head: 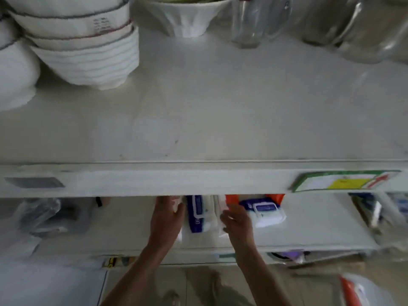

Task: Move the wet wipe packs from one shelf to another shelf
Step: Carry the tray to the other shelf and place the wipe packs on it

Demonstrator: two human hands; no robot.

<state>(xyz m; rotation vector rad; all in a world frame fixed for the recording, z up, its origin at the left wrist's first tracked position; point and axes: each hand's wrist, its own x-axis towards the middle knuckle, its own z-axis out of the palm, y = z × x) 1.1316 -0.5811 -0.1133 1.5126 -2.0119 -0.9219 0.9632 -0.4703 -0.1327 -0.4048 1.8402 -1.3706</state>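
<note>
Under the upper shelf [198, 182], the upright wipe packs [199, 214] get squeezed between left hand [166, 219] and right hand [237, 224], fingers flat-ish, long axis pointing away.

Two shelves, one above the other, seen from my head camera.
On the upper shelf [220, 111], stacked bowls [84, 40] sit back left, a jar [249, 21] back right. On the lower shelf [309, 219], wet wipe packs [199, 214] lie between my left hand [166, 219] and right hand [237, 224].
</note>
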